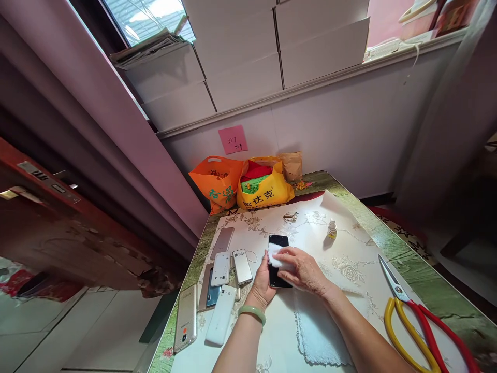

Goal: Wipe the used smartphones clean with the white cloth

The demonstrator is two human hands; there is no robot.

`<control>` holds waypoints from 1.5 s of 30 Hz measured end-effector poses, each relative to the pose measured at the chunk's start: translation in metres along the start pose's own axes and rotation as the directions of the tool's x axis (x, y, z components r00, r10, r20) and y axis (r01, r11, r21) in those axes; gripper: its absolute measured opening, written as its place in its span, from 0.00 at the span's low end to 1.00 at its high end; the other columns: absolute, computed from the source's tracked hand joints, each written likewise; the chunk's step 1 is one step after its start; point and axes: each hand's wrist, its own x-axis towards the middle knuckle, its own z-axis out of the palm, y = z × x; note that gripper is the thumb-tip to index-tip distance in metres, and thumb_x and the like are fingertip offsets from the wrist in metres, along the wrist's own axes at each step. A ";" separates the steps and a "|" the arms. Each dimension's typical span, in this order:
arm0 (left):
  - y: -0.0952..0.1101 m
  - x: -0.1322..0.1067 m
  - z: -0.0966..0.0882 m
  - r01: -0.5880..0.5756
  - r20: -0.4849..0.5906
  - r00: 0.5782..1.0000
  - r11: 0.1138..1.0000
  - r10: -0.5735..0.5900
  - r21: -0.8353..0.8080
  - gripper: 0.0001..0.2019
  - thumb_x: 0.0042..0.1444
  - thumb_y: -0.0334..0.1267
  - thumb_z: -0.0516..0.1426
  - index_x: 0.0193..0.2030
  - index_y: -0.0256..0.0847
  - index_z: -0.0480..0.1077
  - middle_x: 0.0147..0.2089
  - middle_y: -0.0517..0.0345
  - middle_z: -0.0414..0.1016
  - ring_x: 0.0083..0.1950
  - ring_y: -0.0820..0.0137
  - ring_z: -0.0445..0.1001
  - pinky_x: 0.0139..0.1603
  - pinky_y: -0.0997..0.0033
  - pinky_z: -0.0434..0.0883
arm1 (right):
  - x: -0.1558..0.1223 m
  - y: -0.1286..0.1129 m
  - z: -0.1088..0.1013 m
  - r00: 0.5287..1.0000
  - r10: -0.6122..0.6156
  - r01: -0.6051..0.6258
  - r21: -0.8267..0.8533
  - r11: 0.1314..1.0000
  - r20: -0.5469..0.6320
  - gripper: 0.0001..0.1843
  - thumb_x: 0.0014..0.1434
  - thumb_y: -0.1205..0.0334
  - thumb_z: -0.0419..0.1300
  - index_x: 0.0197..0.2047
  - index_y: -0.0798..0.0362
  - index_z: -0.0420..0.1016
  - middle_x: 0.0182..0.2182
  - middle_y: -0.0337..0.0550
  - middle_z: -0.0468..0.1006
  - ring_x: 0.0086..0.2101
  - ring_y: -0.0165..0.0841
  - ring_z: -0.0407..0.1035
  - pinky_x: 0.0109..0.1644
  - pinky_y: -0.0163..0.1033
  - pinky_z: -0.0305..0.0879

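Observation:
A black-screened smartphone point(278, 280) is gripped along its left side by my left hand point(264, 282), which wears a green bangle at the wrist. My right hand point(301, 267) pinches a small white wiping cloth point(275, 255) against the phone's screen. Part of the screen is hidden under the fingers and the cloth. Left of my hands lie several other phones, among them a white one point(221, 315), a silver one point(243, 267) and a gold one point(186, 318). A larger white cloth point(320, 331) with frayed edges is spread beneath my right forearm.
Scissors point(399, 295) with red and yellow handles lie at the right. A small bottle point(332, 229) stands farther back. Orange point(217, 181) and yellow point(266, 194) bags and a brown packet point(292, 165) line the wall, below a pink note point(233, 140).

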 end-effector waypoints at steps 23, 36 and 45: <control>0.000 -0.001 0.002 0.014 0.039 0.999 0.999 -0.012 -0.049 0.25 0.64 0.55 0.57 0.57 0.36 0.75 0.50 0.45 0.82 0.53 0.58 0.79 0.62 0.57 0.71 | -0.002 0.013 0.010 0.983 0.081 -0.098 -0.099 0.990 -0.165 0.21 0.64 0.58 0.58 0.60 0.45 0.75 0.56 0.47 0.76 0.52 0.41 0.71 0.57 0.47 0.69; -0.002 -0.001 0.000 -0.029 -0.004 1.000 0.999 0.029 -0.027 0.27 0.61 0.59 0.58 0.54 0.37 0.76 0.46 0.42 0.82 0.50 0.53 0.81 0.53 0.53 0.76 | -0.005 -0.003 -0.004 0.975 -0.083 0.036 0.217 0.975 0.208 0.26 0.46 0.72 0.56 0.43 0.42 0.85 0.40 0.35 0.81 0.39 0.33 0.76 0.49 0.36 0.70; -0.001 0.002 0.007 0.040 0.063 0.997 0.999 -0.040 0.012 0.26 0.63 0.56 0.57 0.57 0.38 0.75 0.49 0.45 0.82 0.54 0.55 0.79 0.61 0.52 0.71 | 0.009 0.017 0.028 0.897 0.161 -0.163 0.032 0.986 -0.412 0.14 0.65 0.64 0.53 0.52 0.49 0.74 0.47 0.47 0.79 0.46 0.38 0.74 0.50 0.41 0.69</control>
